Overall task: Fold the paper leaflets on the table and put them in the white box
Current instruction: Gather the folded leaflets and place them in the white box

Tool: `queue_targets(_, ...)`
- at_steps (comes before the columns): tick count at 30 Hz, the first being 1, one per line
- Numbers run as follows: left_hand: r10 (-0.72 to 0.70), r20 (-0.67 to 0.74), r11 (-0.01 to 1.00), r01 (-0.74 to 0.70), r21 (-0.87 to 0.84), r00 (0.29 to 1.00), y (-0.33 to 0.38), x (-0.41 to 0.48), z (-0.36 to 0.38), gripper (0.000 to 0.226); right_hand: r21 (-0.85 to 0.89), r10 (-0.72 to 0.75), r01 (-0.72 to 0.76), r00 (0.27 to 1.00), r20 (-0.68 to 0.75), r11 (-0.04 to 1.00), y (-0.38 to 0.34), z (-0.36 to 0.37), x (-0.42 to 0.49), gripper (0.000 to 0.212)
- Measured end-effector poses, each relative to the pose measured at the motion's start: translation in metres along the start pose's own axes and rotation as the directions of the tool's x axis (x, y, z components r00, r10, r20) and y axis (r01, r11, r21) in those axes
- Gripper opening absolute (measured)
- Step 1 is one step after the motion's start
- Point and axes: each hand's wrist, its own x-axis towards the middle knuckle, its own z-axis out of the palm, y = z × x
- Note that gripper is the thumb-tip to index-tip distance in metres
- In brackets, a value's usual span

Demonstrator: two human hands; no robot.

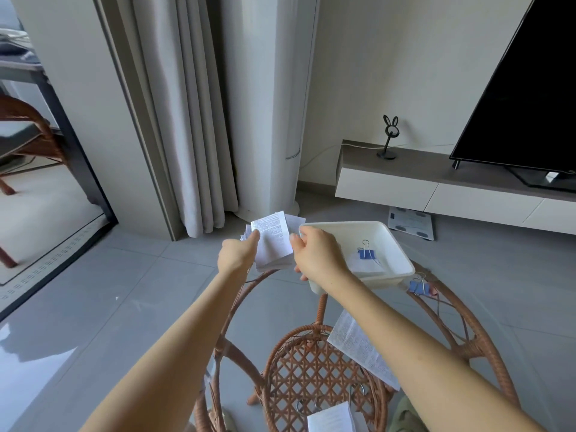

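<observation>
Left hand (238,254) and right hand (318,257) both pinching the stacked white printed paper leaflets (274,241), we are risking loose sheets slipping outside the white plastic box (343,236).

Round rattan surface (486,335) with a glass top, carrying a box, a clip and paper.

The white box (402,272) stands at the far edge, and a blue binder clip (417,287) lies just beside its right corner. Nearer than the box, an unfolded leaflet (358,347) lies flat on the glass. Left of the box is a stack of leaflets (274,244); whether it rests on the glass is unclear.
</observation>
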Motion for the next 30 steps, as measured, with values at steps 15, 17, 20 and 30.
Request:
queue_targets(15, 0.112, 0.487, 0.770, -0.385, 0.509, 0.866, 0.057, 0.072, 0.000, 0.094, -0.679, -0.229, 0.298, 0.954, 0.193, 0.671, 0.021, -0.021, -0.001, 0.055)
queue_targets(17, -0.001, 0.546, 0.681, -0.400, 0.614, 0.838, 0.064, 0.077, 0.008, 0.065, -0.696, -0.252, 0.344, 0.939, 0.236, 0.630, 0.027, -0.015, -0.007, 0.055)
queue_targets(20, -0.013, 0.560, 0.541, -0.465, 0.701, 0.829, 0.061, 0.085, 0.025, 0.057, -0.617, -0.278, 0.350, 0.936, 0.214, 0.705, 0.035, -0.010, -0.013, 0.043)
queue_targets(30, 0.106, 0.498, 0.396, -0.496, 0.773, 0.861, 0.045, 0.077, 0.035, 0.060, -0.344, -0.408, 0.321, 0.887, -0.218, 0.882, 0.063, -0.026, -0.021, 0.034)
